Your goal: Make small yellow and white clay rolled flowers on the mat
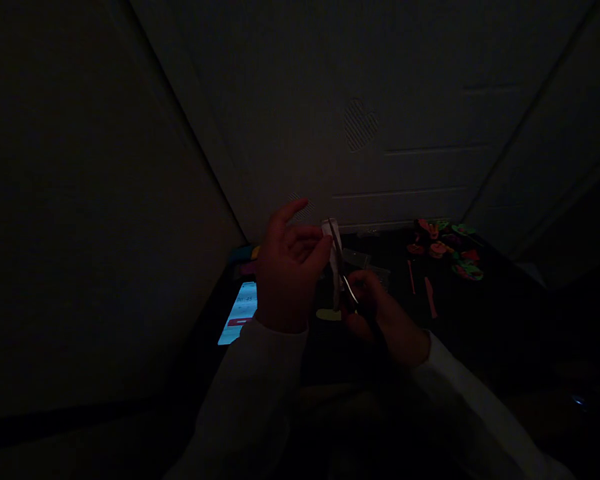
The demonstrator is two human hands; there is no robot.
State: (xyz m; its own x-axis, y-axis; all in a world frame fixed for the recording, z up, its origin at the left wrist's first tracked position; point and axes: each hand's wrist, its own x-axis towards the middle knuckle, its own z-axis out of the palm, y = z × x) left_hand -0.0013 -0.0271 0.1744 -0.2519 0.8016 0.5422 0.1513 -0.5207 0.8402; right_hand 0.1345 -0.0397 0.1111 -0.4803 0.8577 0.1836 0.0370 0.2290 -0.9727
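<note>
In dim light, my left hand [291, 273] pinches a narrow white strip [337, 283] between thumb and fingers, its index finger raised. The strip hangs roughly upright; its exact kind is too dark to tell. My right hand [375, 310] is closed around the handles of a pair of scissors [350, 291]. The blades point up and lie along the strip, close to my left thumb. Whether they touch it I cannot tell. Below the strip, a flat yellow piece [329, 314] lies on the dark table, partly hidden by my right hand.
A lit phone [239, 312] lies at the left, partly behind my left wrist. Beyond my hands is a clear plastic box [356, 258]. To the right lie a pink plastic knife [431, 297], a thin pink stick [411, 277] and a colourful pile [437, 249]. A pale panelled wall [290, 133] stands behind.
</note>
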